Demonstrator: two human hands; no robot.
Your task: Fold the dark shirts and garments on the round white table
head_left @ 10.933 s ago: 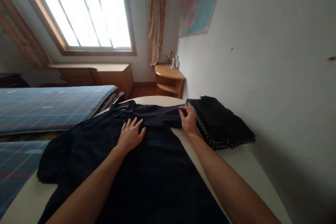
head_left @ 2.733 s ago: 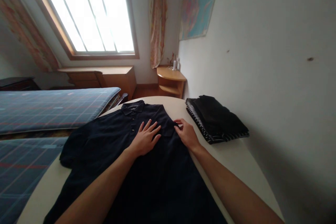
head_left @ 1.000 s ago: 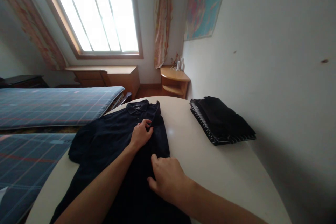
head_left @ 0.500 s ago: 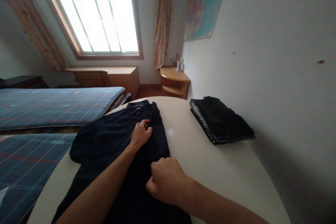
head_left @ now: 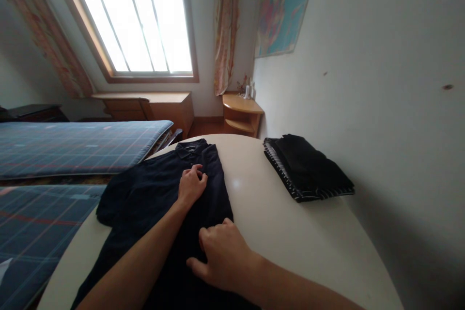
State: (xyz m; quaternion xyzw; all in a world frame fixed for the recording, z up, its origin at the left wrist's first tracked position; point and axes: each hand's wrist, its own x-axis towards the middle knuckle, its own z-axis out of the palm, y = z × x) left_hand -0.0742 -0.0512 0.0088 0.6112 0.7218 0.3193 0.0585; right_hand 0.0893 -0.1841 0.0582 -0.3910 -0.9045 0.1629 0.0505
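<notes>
Navy collared cloth shirt point(head_left: 145, 189) — nine o'clock on rounded cream table point(head_left: 276, 232). Left hand point(head_left: 192, 185) on it, can't tell its grip; right hand point(head_left: 225, 252) over it, thumb spread. Twelve o'clock — curved wooden shelf point(head_left: 240, 103), white cylinders point(head_left: 247, 91) atop.

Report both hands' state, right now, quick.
Left hand: fingers bent on the dark shirt; whether it grips cloth cannot be told.
Right hand: open, thumb apart from bent fingers, over the shirt.

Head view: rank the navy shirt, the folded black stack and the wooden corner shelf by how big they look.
1. Navy shirt
2. Folded black stack
3. Wooden corner shelf

The shelf stands farther from the camera, so its true size against the stack is unsure.
</notes>
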